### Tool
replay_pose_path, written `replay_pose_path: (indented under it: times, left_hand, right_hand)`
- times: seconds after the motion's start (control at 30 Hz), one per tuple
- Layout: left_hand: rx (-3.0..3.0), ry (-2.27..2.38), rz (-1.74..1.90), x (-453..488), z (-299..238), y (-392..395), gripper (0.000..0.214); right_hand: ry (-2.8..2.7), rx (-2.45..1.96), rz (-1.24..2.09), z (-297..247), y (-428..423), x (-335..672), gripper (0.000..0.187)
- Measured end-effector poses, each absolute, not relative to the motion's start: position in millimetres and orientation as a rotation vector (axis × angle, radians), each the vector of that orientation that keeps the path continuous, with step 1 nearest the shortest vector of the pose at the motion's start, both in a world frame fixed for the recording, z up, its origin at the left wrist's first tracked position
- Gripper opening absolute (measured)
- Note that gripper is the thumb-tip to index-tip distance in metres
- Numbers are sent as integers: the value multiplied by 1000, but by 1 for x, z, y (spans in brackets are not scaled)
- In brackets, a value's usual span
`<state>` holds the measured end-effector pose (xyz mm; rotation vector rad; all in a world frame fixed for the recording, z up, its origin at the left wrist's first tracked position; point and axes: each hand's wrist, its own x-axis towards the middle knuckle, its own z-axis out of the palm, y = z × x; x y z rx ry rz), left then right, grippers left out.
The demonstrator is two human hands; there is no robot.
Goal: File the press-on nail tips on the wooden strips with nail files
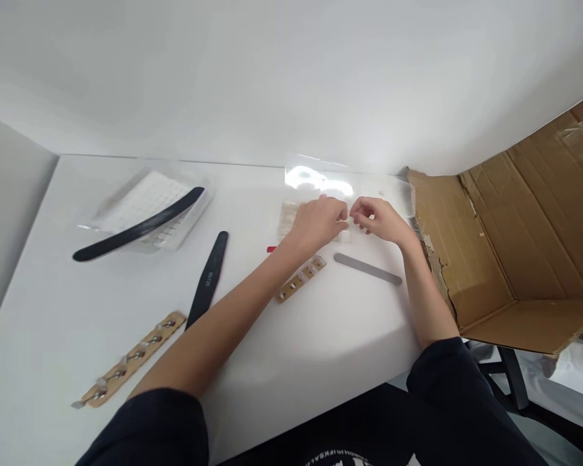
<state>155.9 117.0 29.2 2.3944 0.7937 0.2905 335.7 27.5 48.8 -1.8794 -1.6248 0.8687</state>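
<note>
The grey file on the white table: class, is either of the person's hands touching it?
No: the grey file lies on the white table, apart from both the left hand and the right hand.

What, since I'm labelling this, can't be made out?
Head view: whether the left hand and right hand hold anything; the curled fingers hide it, or it's too small.
Head view: the near end of the straight black file, behind the left forearm.
Head view: the rest of the red item, behind that forearm.
Head view: the right end of the cardboard box, cut off by the edge.
</note>
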Motion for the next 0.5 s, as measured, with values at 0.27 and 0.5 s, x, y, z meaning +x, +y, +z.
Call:
replay_pose_path:
  times: [0.27,0.5]
  left_hand:
    - [2317,872,571,130,49,143,18]
    - [2474,979,185,135,56,133,23]
  right_hand:
    - [-1807,-1959,749,43,28,335,30]
    - [-1710,-2019,633,44,27,334,29]
